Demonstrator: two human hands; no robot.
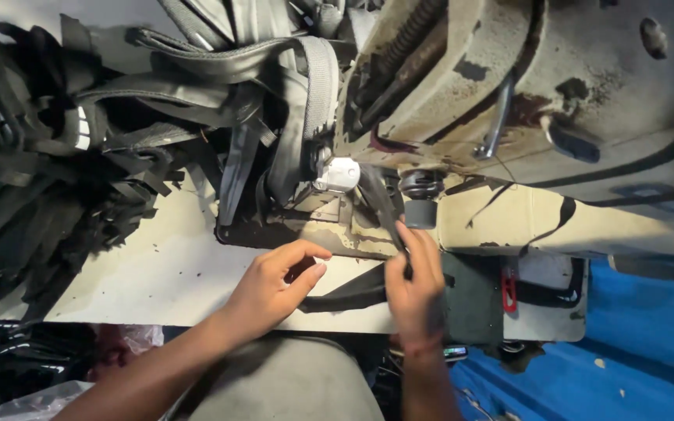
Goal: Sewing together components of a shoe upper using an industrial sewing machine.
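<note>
Low in the frame's centre, the left hand rested curled on the worn table, fingertips pinning one end of a black strap. The right hand pinched that strap where it rose toward the sewing machine (the needle area was hidden). Keeping it taut and flat seemed wise. Finished straps were heaped at the upper left.

Worn cream worktable (blue floor, seemingly)
</note>
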